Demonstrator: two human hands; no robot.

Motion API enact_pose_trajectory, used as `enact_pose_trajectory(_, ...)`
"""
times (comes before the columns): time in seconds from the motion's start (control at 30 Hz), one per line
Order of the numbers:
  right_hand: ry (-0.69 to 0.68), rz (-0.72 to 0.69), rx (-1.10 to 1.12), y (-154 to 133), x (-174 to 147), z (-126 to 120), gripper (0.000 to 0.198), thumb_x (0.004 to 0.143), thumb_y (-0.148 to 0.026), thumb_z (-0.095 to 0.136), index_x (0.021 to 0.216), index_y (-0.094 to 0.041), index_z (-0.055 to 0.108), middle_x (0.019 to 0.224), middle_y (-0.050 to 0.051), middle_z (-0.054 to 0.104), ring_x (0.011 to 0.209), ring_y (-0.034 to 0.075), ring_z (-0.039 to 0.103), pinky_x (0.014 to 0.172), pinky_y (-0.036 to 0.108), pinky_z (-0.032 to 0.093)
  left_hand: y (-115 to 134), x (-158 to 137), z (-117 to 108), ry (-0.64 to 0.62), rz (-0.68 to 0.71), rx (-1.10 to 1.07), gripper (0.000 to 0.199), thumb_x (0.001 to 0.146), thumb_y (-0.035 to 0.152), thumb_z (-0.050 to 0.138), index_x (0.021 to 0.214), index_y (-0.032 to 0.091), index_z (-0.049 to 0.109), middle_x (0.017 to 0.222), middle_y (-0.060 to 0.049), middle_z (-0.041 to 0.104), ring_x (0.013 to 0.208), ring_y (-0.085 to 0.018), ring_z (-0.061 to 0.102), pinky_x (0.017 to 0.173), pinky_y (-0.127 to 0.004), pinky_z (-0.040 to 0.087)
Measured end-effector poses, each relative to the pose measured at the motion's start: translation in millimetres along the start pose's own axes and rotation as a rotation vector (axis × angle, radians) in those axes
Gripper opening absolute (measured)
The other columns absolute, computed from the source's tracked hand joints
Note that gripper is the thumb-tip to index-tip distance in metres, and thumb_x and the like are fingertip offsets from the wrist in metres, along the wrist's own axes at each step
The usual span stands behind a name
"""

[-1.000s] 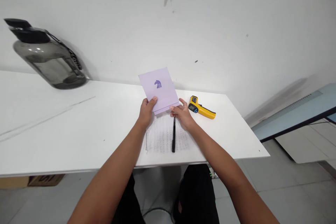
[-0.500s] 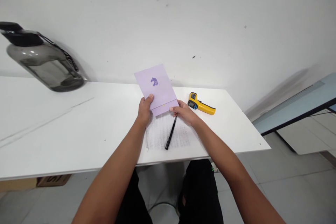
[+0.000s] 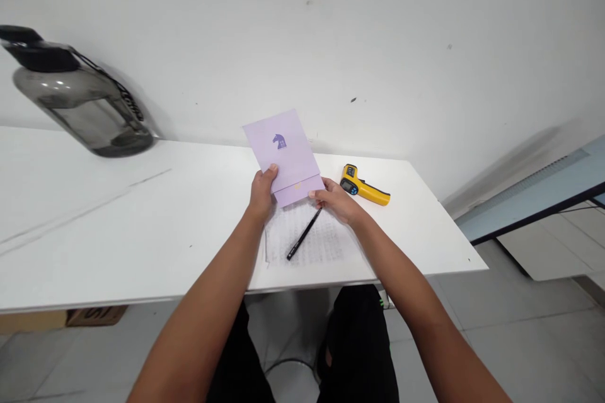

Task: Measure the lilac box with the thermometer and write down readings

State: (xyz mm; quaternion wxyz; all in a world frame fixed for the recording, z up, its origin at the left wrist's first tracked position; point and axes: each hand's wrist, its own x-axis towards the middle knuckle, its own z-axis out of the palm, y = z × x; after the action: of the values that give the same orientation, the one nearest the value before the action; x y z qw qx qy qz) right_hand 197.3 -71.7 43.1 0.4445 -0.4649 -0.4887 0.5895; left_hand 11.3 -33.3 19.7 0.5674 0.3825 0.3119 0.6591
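Observation:
Both my hands hold a lavender paper folder (image 3: 295,154) above the table. A dark purple horse-head emblem is printed on its front. Along its lower edge a lavender strip (image 3: 299,191) with a small yellow mark sticks out; whether it is a flap or a separate sheet I cannot tell. My left hand (image 3: 263,189) grips the left edge, thumb on top. At the lower right corner, my right hand (image 3: 334,199) pinches the strip. A black pen (image 3: 304,234) slants down-left from under the right fingers, its upper end at them. Below lies a sheet of writing (image 3: 307,245), partly covered.
A yellow infrared thermometer (image 3: 365,187) lies right of my right hand. The large grey water bottle (image 3: 89,107) stands at the left by the wall. The white table (image 3: 118,227) ends at the right, where a light-blue panel (image 3: 534,189) stands beyond.
The strip shows slightly more below the folder's front. The pen's lower end has swung to the left. Both hands keep their grip, and the camera view has shifted slightly.

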Motion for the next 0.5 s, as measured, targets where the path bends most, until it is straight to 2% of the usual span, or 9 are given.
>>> enact_pose_trajectory(0.2, 0.003, -0.01, -0.029, -0.3, -0.1, -0.6, 0.052, 0.064, -0.032, 0.08, 0.11, -0.02, 0.057, 0.113, 0.006, 0.061, 0.075, 0.013, 0.054, 0.06, 0.027, 0.047, 1.4, -0.8, 2.0, -0.027, -0.007, -0.052, 0.059, 0.074, 0.059, 0.076, 0.114, 0.016, 0.069, 0.111, -0.011, 0.076, 0.105, -0.03, 0.071, 0.087, -0.039, 0.059)
enact_pose_trajectory(0.4, 0.01, -0.009, -0.039, -0.5, -2.6, 0.5, 0.055, 0.063, -0.031, 0.082, 0.112, -0.02, 0.059, 0.116, 0.007, 0.063, 0.077, 0.013, 0.056, 0.061, 0.026, 0.048, 3.6, -2.2, 3.8, -0.029, 0.0, -0.032, 0.058, 0.072, 0.061, 0.076, 0.109, 0.016, 0.069, 0.109, -0.011, 0.076, 0.106, -0.031, 0.071, 0.089, -0.041, 0.058)
enact_pose_trajectory(0.5, -0.018, -0.02, -0.049, -3.0, -5.4, 0.2, 0.06, 0.065, -0.034, 0.083, 0.118, -0.019, 0.06, 0.117, 0.007, 0.066, 0.084, 0.015, 0.061, 0.066, 0.027, 0.051, 3.1, -1.7, 3.2, -0.015, 0.027, -0.011, 0.058, 0.072, 0.061, 0.076, 0.107, 0.016, 0.068, 0.107, -0.011, 0.075, 0.107, -0.03, 0.07, 0.091, -0.041, 0.057)
